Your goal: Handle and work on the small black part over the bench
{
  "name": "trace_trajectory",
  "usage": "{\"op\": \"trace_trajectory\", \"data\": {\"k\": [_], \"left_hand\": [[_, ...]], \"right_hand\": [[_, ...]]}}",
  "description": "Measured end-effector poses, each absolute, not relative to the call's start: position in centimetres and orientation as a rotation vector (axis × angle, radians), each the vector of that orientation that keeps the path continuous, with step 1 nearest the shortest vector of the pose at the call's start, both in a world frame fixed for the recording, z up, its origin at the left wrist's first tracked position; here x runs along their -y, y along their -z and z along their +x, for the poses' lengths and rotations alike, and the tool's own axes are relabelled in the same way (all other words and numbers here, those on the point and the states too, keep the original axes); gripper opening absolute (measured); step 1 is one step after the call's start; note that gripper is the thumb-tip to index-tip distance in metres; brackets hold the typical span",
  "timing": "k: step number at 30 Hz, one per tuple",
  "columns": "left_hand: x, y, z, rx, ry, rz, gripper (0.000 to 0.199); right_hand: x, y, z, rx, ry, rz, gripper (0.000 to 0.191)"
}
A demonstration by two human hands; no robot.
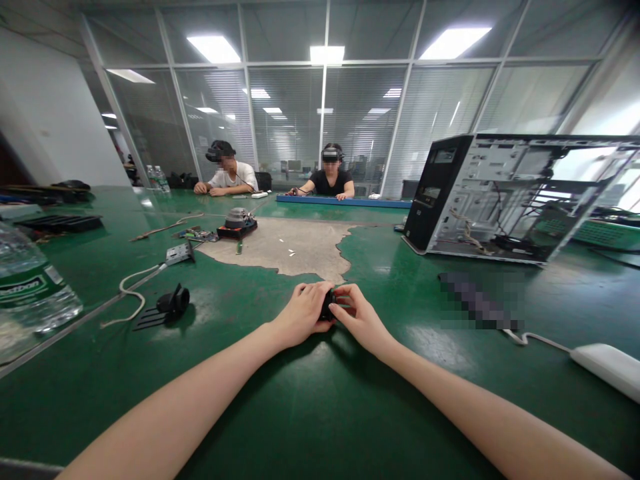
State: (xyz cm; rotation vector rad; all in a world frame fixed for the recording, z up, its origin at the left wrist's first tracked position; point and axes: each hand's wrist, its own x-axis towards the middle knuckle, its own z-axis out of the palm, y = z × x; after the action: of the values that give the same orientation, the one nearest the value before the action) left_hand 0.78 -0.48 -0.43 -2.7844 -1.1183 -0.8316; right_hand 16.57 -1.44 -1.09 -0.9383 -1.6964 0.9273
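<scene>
Both hands meet around a small black object [327, 305] just above the green tabletop. My left hand [305, 308] is closed over its left side and top, covering most of it. From the right, my right hand [361, 316] grips its edge between thumb and bent fingers. Only a dark, rounded strip shows between the hands, so its kind cannot be made out. Further left on the table lies a black plastic part [173, 303] with a round end and several thin prongs, apart from both hands.
An open computer case [480, 200] stands at right, near a white power strip [607, 367] with a cord. A water bottle [33, 287] is at left. A metal box [180, 253] with a cable and a heatsink [237, 223] lie beyond. Two people sit across the table.
</scene>
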Motion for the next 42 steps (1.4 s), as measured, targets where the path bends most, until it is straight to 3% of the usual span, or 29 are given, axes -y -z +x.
{"op": "trace_trajectory", "data": {"k": [7, 12, 22, 30, 42], "left_hand": [[0.49, 0.51, 0.68, 1.114, 0.829, -2.778, 0.061], [0.63, 0.36, 0.62, 1.104, 0.835, -2.789, 0.060], [0.59, 0.36, 0.69, 1.107, 0.811, -2.779, 0.061], [0.60, 0.39, 0.66, 1.091, 0.829, -2.774, 0.061], [0.53, 0.48, 0.72, 1.102, 0.798, -2.756, 0.062]], "right_hand": [[1.74, 0.83, 16.55, 1.740, -0.948, -0.948, 0.018], [1.85, 0.83, 16.52, 1.733, -0.784, -0.872, 0.010], [1.28, 1.10, 16.69, 1.708, -1.039, -0.952, 0.018], [1.83, 0.79, 16.60, 1.751, -0.837, -0.917, 0.012], [1.61, 0.76, 16.61, 1.783, -0.907, -0.986, 0.018]]}}
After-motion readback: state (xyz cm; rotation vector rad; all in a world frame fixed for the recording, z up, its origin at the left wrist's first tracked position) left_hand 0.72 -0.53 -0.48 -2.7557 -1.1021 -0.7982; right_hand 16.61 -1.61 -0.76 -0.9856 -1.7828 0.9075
